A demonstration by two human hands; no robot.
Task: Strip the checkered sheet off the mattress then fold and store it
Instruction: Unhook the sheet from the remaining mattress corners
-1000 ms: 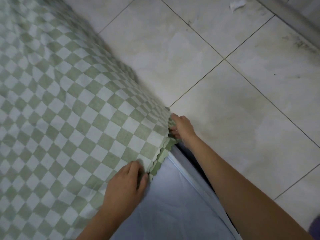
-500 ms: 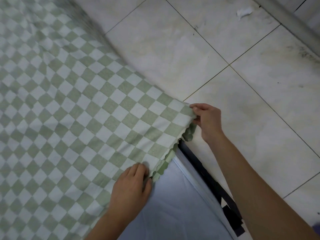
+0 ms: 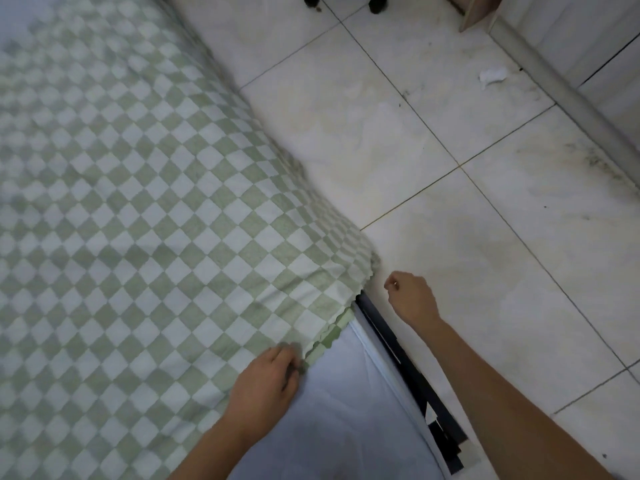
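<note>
The green and white checkered sheet [image 3: 145, 216] covers most of the mattress, with its near corner peeled back. A pale blue mattress surface [image 3: 346, 410] is bared at the bottom. My left hand [image 3: 266, 386] pinches the sheet's scalloped edge where it meets the blue surface. My right hand [image 3: 410, 296] hovers over the floor just right of the sheet's corner, fingers curled, holding nothing. A small gap separates it from the cloth.
White floor tiles [image 3: 450, 168] lie to the right of the bed. A dark bed frame strip [image 3: 398, 355] runs along the mattress side. A crumpled white scrap [image 3: 491, 76] lies near a grey pipe [image 3: 554, 84] by the wall. Dark furniture feet [image 3: 377, 5] stand at the top.
My right hand has let go of the sheet's corner and drawn back to the right. The corner has dropped onto the mattress edge. My left hand keeps its pinch on the edge.
</note>
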